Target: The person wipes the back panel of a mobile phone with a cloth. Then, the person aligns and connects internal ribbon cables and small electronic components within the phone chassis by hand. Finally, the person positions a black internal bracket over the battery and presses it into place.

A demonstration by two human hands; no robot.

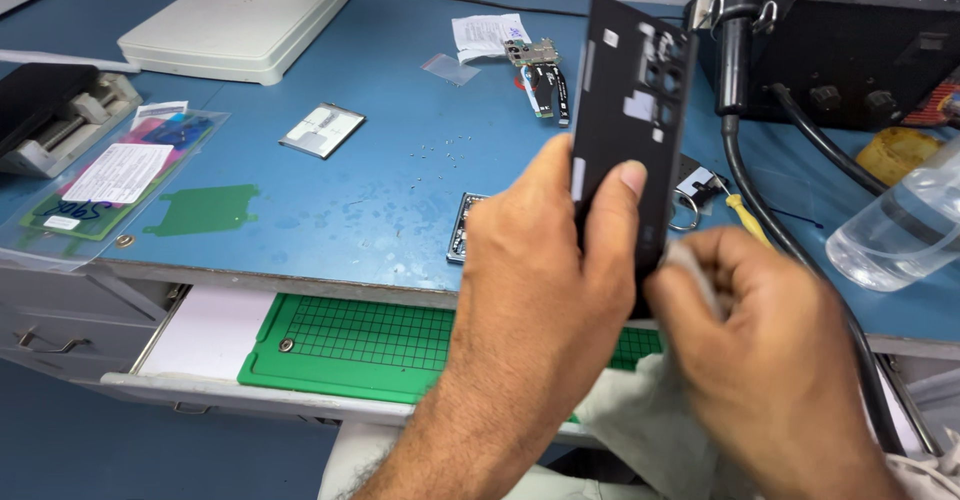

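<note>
Black phone cover stood pinched upright in the left hand — its fingers closed on the edge; the right hand gripped a cloth against its lower corner. Hard rubbing could twist it loose.

The left hand grips a thin black phone back panel that looks like matt plastic with small pale adhesive patches, while the right hand presses a soft, pale grey cloth against its lower edge. Below the hands lies a green rubbery cutting mat with a fine grid, and beyond them the blue bench top looks smooth, scuffed and faintly glossy. To the right of the right hand lies a clear, shiny plastic bottle, with a thick black rubbery hose beside it.
</note>
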